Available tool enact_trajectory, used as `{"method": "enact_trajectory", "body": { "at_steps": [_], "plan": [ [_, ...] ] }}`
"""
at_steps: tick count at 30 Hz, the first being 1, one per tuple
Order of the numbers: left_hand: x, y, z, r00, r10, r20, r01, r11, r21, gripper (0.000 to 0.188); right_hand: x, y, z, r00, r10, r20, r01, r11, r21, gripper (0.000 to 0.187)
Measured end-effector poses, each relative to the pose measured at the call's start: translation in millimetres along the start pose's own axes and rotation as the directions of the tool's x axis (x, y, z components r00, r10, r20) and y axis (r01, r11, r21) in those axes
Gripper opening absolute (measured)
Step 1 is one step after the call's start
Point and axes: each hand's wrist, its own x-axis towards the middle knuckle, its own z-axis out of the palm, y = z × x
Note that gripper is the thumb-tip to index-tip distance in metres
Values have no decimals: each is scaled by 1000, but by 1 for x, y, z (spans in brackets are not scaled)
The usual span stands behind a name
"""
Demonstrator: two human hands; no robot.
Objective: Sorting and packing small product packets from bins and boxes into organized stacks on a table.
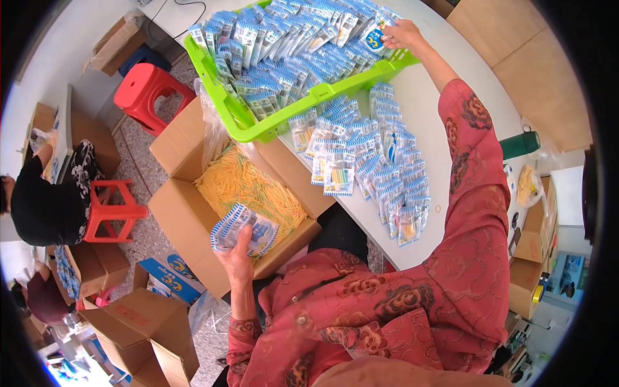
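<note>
My left hand (238, 255) is closed around several blue-and-white plastic packets (255, 229), held over an open cardboard box (177, 213). Thin yellow and green sticks (248, 187) fill much of that box. My right arm reaches far forward, and my right hand (403, 35) pinches one blue-and-white packet (374, 39) at the right end of a bright green plastic basket (322, 95). Rows of similar packets (284, 39) stand packed inside the basket. More packets (387, 161) lie in overlapping rows on the white table, nearer to me.
A red stool (145, 93) stands on the floor at the left. Farther left, a person in black (55, 200) sits on another red stool (113, 206). An open carton (138, 329) is at lower left. A dark green cylinder (520, 145) lies at the right.
</note>
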Motion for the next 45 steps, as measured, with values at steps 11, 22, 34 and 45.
{"method": "enact_trajectory", "body": {
  "at_steps": [11,22,34,45],
  "plan": [
    [-7,2,-4,999,-14,-29,15,998,62,29,-38,-35,22,776,-598,-200,180,515,-838,26],
    [-7,8,16,997,-2,82,2,1000,-2,23,-276,-111,160,442,-692,571,713,658,244,34],
    [-30,14,-18,996,-14,92,18,999,-43,24,-340,-114,227,359,-557,749,440,809,391,21],
    [-34,12,-33,1000,11,-10,-11,999,-31,21,-351,-117,243,424,-534,731,364,840,403,15]
  ]
}}
